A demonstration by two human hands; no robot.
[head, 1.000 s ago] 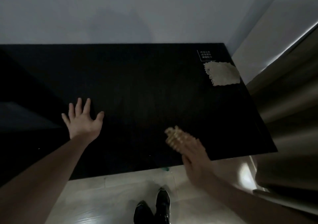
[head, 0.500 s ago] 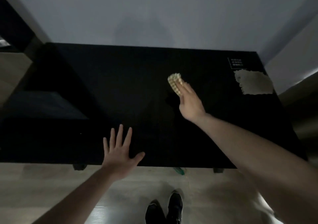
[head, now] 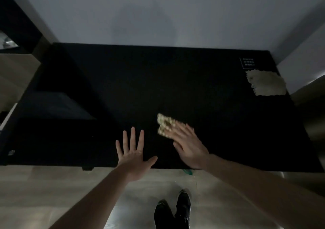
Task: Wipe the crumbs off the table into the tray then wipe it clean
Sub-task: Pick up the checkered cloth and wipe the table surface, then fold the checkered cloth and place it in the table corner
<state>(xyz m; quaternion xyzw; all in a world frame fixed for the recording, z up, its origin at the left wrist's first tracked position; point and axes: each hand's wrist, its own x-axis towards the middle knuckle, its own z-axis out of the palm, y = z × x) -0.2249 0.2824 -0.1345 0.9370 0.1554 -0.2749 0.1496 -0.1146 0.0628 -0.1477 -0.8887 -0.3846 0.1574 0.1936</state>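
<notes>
A black table (head: 193,81) fills the view in dim light. My right hand (head: 188,146) lies flat, fingers stretched, pressing a small yellowish knobbly cloth (head: 164,125) onto the tabletop near the front middle. My left hand (head: 133,156) rests palm down with spread fingers at the front edge, just left of the right hand, holding nothing. A dark, low box-like shape (head: 52,105) on the left of the table may be the tray; I cannot tell for sure. One tiny pale speck (head: 93,136) shows left of my left hand.
A second pale knobbly cloth (head: 266,84) lies at the far right corner, below a white printed label (head: 248,62). A grey wall backs the table. My black shoes (head: 174,211) stand on pale flooring below the front edge.
My right hand has dragged the cloth from the table's middle back toward the front edge. The left hand stays flat near the front edge.
</notes>
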